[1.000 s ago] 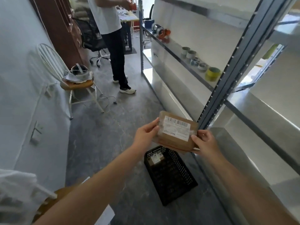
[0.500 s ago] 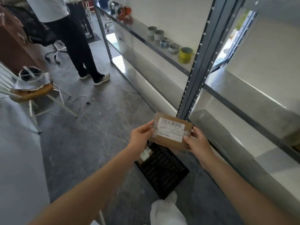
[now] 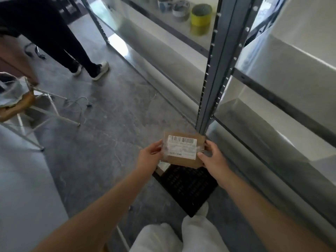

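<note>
Left grip and right grip each pinch opposite edges of the parcel above the black crate.

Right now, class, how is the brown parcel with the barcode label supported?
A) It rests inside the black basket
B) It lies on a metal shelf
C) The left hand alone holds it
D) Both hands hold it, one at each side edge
D: the left hand grips the left edge of the parcel and the right hand grips its right edge, holding it up over the black basket on the floor.
</note>
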Demonstrator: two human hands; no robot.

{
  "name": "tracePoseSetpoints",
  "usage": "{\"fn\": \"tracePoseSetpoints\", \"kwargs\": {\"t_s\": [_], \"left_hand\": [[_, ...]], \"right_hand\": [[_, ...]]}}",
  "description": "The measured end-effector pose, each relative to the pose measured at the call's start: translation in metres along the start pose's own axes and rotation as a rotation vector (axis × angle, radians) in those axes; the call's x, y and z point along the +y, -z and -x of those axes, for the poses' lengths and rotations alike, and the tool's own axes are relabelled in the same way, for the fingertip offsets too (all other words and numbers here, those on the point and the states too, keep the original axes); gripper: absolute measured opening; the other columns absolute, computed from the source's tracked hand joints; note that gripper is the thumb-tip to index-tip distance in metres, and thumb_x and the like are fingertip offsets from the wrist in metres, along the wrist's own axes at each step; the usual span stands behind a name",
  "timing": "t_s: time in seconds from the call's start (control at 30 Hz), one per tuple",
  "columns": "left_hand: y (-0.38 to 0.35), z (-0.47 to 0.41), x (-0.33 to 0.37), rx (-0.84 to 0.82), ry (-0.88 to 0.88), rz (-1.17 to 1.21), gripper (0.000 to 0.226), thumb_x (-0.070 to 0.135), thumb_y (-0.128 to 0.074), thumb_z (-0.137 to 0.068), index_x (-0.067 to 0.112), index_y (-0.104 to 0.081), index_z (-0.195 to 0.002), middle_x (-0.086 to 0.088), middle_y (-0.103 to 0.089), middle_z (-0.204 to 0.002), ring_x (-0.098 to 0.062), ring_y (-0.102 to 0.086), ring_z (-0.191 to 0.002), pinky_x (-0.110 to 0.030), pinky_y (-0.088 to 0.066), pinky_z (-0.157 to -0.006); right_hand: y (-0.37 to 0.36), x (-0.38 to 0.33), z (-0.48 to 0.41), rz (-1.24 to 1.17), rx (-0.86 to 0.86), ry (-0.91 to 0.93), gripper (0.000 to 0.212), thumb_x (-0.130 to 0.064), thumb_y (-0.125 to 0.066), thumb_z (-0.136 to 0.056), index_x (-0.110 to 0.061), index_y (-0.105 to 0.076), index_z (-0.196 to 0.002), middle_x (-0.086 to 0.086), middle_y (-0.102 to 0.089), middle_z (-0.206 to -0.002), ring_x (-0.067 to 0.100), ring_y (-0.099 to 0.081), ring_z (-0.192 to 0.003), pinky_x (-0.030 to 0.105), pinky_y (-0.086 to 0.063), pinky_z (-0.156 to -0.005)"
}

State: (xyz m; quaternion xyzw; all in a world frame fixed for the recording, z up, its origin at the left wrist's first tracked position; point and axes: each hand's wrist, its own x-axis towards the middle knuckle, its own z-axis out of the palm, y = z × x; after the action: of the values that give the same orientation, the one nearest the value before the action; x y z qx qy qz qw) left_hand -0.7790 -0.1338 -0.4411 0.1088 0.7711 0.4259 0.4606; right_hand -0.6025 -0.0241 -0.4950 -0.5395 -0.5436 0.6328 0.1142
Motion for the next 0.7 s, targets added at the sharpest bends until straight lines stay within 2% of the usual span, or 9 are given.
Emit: {"fn": "tracePoseSetpoints", "kwargs": {"t_s": [0.1, 0.17, 0.27, 0.3, 0.37, 0.47, 0.57, 0.63, 0.7], "left_hand": [[-0.012, -0.033, -0.035, -0.018, 0.096, -0.015, 0.047, -0.007, -0.051, -0.091, 0.015, -0.06, -0.131, -0.005, -0.071, -0.113, -0.02, -0.068, -0.101, -0.033, -0.056, -0.088], [-0.017, -0.058, -0.063, -0.052, 0.133, -0.002, 0.047, -0.009, -0.047, -0.09, 0.015, -0.061, -0.128, -0.002, -0.073, -0.106, -0.013, -0.07, -0.095, -0.024, -0.058, -0.079], [-0.023, -0.104, -0.115, -0.073, 0.209, 0.008, 0.046, -0.011, -0.044, -0.089, 0.012, -0.065, -0.122, 0.003, -0.074, -0.091, -0.004, -0.071, -0.078, -0.014, -0.053, -0.064], [-0.027, -0.119, -0.134, -0.062, 0.249, 0.0, 0.043, -0.011, -0.044, -0.088, 0.011, -0.066, -0.119, 0.003, -0.073, -0.087, -0.004, -0.07, -0.074, -0.015, -0.052, -0.061], [-0.036, -0.147, -0.175, -0.028, 0.35, -0.012, 0.035, -0.008, -0.047, -0.088, 0.014, -0.068, -0.106, 0.003, -0.068, -0.081, -0.01, -0.066, -0.071, -0.017, -0.051, -0.058], [-0.049, -0.186, -0.236, -0.039, 0.472, -0.049, 0.016, 0.001, -0.055, -0.089, 0.013, -0.063, -0.083, -0.006, -0.063, -0.082, -0.019, -0.06, -0.076, -0.028, -0.054, -0.072], [-0.059, -0.218, -0.29, -0.077, 0.564, -0.083, 0.004, 0.009, -0.058, -0.09, 0.007, -0.06, -0.089, -0.013, -0.059, -0.089, -0.023, -0.059, -0.083, -0.039, -0.051, -0.081], [-0.066, -0.237, -0.324, -0.084, 0.609, -0.037, 0.01, 0.01, -0.056, -0.091, 0.002, -0.061, -0.094, -0.011, -0.062, -0.09, -0.022, -0.062, -0.086, -0.039, -0.053, -0.084], [-0.073, -0.256, -0.351, -0.087, 0.66, 0.001, 0.012, 0.011, -0.055, -0.091, 0.001, -0.059, -0.095, -0.01, -0.059, -0.089, -0.025, -0.061, -0.087, -0.039, -0.052, -0.084]], "right_hand": [[-0.008, 0.032, -0.031, 0.095, 0.023, -0.028, 0.05, -0.015, -0.058, -0.096, -0.029, -0.042, -0.141, -0.012, -0.052, -0.126, 0.007, -0.05, -0.114, 0.024, -0.042, -0.09], [-0.018, 0.058, -0.052, 0.135, 0.032, -0.065, 0.044, -0.014, -0.057, -0.096, -0.025, -0.046, -0.137, -0.01, -0.054, -0.125, 0.006, -0.051, -0.112, 0.019, -0.041, -0.088], [-0.035, 0.103, -0.089, 0.233, 0.069, -0.111, 0.03, -0.013, -0.057, -0.095, -0.021, -0.051, -0.123, -0.007, -0.055, -0.116, 0.003, -0.052, -0.099, 0.003, -0.038, -0.065], [-0.04, 0.12, -0.101, 0.239, 0.081, -0.117, 0.027, -0.011, -0.058, -0.095, -0.021, -0.052, -0.119, -0.005, -0.056, -0.116, 0.005, -0.053, -0.099, 0.002, -0.039, -0.064], [-0.052, 0.157, -0.123, 0.259, 0.073, -0.143, 0.025, -0.011, -0.056, -0.095, -0.022, -0.053, -0.117, -0.002, -0.057, -0.121, 0.01, -0.057, -0.107, 0.006, -0.044, -0.076], [-0.071, 0.208, -0.154, 0.303, -0.019, -0.22, 0.038, -0.017, -0.053, -0.097, -0.022, -0.048, -0.134, -0.003, -0.055, -0.129, 0.012, -0.055, -0.115, 0.027, -0.046, -0.095], [-0.094, 0.254, -0.178, 0.3, -0.109, -0.297, 0.047, -0.017, -0.054, -0.096, -0.028, -0.041, -0.14, -0.012, -0.054, -0.123, 0.001, -0.054, -0.105, 0.019, -0.043, -0.084], [-0.107, 0.283, -0.193, 0.296, -0.127, -0.329, 0.049, -0.018, -0.056, -0.095, -0.034, -0.04, -0.139, -0.018, -0.054, -0.118, -0.008, -0.052, -0.099, 0.012, -0.039, -0.077], [-0.12, 0.309, -0.21, 0.309, -0.141, -0.354, 0.053, -0.017, -0.056, -0.095, -0.035, -0.038, -0.141, -0.013, -0.052, -0.128, 0.002, -0.052, -0.11, 0.019, -0.04, -0.087]]}}
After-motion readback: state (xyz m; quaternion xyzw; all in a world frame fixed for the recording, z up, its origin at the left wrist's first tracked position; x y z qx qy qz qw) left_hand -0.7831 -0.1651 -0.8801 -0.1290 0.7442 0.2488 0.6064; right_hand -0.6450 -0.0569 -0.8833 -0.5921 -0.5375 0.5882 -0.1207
